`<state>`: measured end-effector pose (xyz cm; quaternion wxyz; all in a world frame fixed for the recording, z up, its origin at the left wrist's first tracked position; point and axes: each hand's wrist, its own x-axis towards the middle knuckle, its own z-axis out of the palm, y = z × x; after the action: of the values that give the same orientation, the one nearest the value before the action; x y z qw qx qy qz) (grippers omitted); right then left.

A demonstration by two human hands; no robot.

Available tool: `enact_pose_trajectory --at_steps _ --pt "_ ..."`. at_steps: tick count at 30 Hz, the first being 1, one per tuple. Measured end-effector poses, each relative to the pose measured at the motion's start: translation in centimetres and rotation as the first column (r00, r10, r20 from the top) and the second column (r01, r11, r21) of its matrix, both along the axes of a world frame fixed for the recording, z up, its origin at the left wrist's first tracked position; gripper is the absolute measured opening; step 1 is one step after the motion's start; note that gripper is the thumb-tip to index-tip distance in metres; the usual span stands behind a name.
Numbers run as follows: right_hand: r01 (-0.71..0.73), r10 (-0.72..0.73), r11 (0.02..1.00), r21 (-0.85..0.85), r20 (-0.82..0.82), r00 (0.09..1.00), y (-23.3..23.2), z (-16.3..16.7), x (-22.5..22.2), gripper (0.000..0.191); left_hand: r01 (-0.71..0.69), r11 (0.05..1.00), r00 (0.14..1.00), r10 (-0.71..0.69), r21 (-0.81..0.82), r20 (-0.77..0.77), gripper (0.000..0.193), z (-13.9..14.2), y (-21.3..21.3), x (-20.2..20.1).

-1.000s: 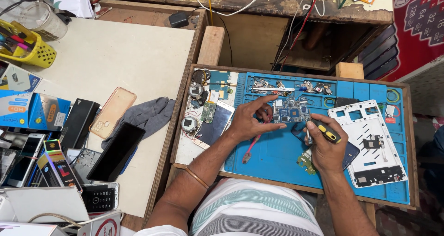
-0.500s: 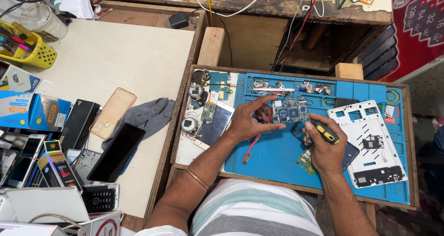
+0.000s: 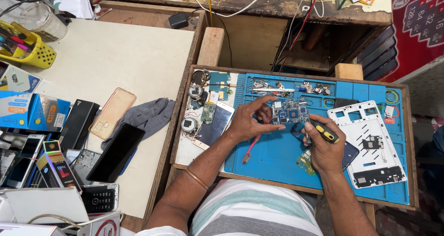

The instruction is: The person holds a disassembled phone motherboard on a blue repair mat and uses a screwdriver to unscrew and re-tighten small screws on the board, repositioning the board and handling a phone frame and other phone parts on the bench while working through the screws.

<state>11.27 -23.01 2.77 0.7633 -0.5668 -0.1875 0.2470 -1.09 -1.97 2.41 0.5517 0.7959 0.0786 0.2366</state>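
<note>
Two hands at work over one blue repair mat (image 3: 277,157) laid in a wooden tray on the worktop.

1. Right hand (image 3: 323,146): curled closed round a black-and-yellow screwdriver (image 3: 326,133), tip hidden behind the hand, near the lower right edge of the board.
2. Left hand (image 3: 249,120): partly open, thumb and forefinger spread, forefinger tip touching the left edge of the circuit board (image 3: 290,112); it grips nothing.
3. Circuit board: flat on the mat between both hands. Judged best practice: hold it pinned by its edge, keep the driver upright, press lightly.
4. Pink pry tool (image 3: 249,150): on the mat, under the left wrist.
5. White phone frame (image 3: 365,143): right of the right hand, apart.
6. Small-parts row (image 3: 296,85): far edge of the mat.
</note>
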Motion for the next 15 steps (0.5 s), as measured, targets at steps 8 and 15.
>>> enact_pose_trajectory --at_steps 8,15 --pt "-0.016 0.017 1.0 0.005 -0.031 0.999 0.0 -0.21 0.17 0.034 0.036 0.998 0.999 -0.036 -0.05 -0.008 0.083 0.24 0.03 -0.04" --pt "-0.031 0.033 0.999 0.026 -0.061 0.998 -0.21 -0.55 0.39 0.034 0.073 0.991 0.997 -0.076 -0.11 -0.021 0.09 0.58 -0.01 -0.02"
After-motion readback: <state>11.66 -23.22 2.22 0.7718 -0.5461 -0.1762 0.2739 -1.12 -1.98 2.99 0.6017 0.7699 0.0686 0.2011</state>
